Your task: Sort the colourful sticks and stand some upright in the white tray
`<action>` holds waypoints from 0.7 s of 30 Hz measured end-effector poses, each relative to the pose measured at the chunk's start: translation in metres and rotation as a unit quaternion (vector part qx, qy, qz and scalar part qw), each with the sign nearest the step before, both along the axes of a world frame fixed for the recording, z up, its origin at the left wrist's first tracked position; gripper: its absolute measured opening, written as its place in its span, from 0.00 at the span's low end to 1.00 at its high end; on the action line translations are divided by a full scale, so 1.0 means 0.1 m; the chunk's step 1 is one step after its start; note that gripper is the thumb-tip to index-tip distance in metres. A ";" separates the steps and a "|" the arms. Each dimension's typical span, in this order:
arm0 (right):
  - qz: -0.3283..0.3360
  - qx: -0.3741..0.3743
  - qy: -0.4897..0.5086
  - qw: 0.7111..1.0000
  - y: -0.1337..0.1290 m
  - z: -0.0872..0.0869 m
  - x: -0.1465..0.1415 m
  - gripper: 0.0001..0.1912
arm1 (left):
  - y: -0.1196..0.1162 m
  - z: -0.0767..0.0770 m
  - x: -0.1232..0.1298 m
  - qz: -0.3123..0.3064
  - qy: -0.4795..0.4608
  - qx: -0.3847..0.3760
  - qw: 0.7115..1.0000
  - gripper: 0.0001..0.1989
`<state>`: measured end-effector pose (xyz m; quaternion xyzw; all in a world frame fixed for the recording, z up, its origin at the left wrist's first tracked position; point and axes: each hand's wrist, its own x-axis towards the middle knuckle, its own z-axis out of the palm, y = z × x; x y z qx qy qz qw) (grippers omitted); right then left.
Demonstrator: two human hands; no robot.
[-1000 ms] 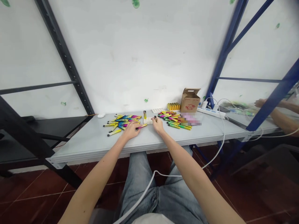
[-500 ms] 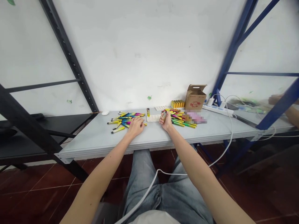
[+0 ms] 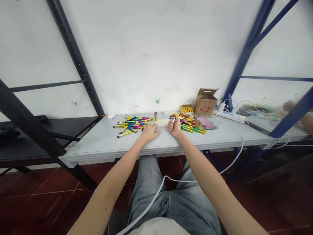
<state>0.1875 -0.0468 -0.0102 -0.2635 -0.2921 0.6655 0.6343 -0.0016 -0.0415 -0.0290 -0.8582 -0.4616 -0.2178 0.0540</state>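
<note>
Slim metallic yellow-and-rainbow stick (image 3: 173,122) sits pinched upright in the right hand (image 3: 176,128), just beside a white dimpled plastic tray (image 3: 163,122) on the grey tabletop (image 3: 102,147). Left hand (image 3: 150,133) lies flat with fingers loosely spread, touching the tray's near edge; whether it holds anything is hard to tell at this distance. Two heaps of similar sticks flank the hands, left heap (image 3: 133,123) and right heap (image 3: 189,123), with a brown cardboard box (image 3: 205,101) behind.
</note>
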 end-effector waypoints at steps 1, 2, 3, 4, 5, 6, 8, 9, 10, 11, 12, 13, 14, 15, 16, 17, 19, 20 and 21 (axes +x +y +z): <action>-0.001 0.000 -0.004 1.000 0.00 0.00 0.00 0.25 | 0.00 0.00 0.00 0.001 0.000 0.000 1.000 0.21; -0.002 -0.002 -0.009 1.000 -0.01 0.00 0.00 0.25 | -0.01 0.00 0.00 0.001 0.000 0.001 1.000 0.20; -0.005 -0.004 -0.015 1.000 -0.01 0.00 0.00 0.25 | -0.01 0.00 0.01 0.003 -0.001 0.002 1.000 0.20; -0.008 -0.008 -0.021 1.000 -0.01 0.00 0.00 0.25 | -0.01 0.00 0.01 0.004 -0.002 0.004 1.000 0.20; -0.012 -0.011 -0.026 1.000 -0.02 0.00 -0.01 0.25 | -0.01 0.00 0.01 0.004 -0.002 0.006 1.000 0.20; -0.017 -0.014 -0.029 0.999 -0.02 0.01 -0.01 0.25 | -0.01 -0.01 0.02 0.004 -0.003 0.008 1.000 0.19; -0.024 -0.015 -0.030 0.999 -0.03 0.01 -0.02 0.25 | 0.00 -0.01 0.02 0.002 -0.005 0.013 1.000 0.19; -0.026 -0.015 -0.031 0.999 -0.04 0.01 -0.03 0.26 | 0.01 -0.01 0.01 0.000 -0.006 0.015 1.000 0.19; -0.026 -0.013 -0.032 0.999 -0.04 0.02 -0.03 0.25 | 0.01 -0.02 0.01 -0.002 -0.007 0.016 1.000 0.19; -0.025 -0.011 -0.033 0.999 -0.04 0.02 -0.03 0.25 | 0.01 -0.02 0.01 -0.004 -0.008 0.017 1.000 0.19; -0.023 -0.010 -0.034 0.999 -0.05 0.03 -0.03 0.25 | 0.02 -0.02 0.01 -0.007 -0.009 0.018 1.000 0.18; -0.022 -0.008 -0.034 0.999 -0.05 0.03 -0.03 0.24 | 0.02 -0.02 0.00 -0.009 -0.010 0.018 1.000 0.18; -0.021 -0.005 -0.032 0.999 -0.05 0.03 -0.03 0.24 | 0.03 -0.02 0.00 -0.011 -0.010 0.018 1.000 0.18; -0.019 -0.003 -0.030 0.999 -0.05 0.03 -0.03 0.23 | 0.03 -0.02 0.00 -0.012 -0.011 0.018 1.000 0.18; -0.016 -0.001 -0.029 0.999 -0.05 0.02 -0.03 0.23 | 0.04 -0.02 0.00 -0.012 -0.012 0.018 1.000 0.18; -0.013 0.000 -0.029 1.000 -0.04 0.02 -0.03 0.23 | 0.04 -0.02 0.00 -0.012 -0.013 0.018 1.000 0.18; -0.004 -0.002 -0.031 1.000 -0.04 0.01 -0.02 0.23 | 0.04 -0.02 0.00 -0.012 -0.015 0.017 1.000 0.18; 0.000 -0.004 -0.032 0.999 -0.04 0.01 -0.02 0.22 | 0.04 -0.02 0.00 -0.012 -0.016 0.017 1.000 0.18; 0.004 -0.006 -0.034 0.999 -0.03 0.00 -0.02 0.22 | 0.04 -0.02 0.00 -0.012 -0.017 0.016 1.000 0.18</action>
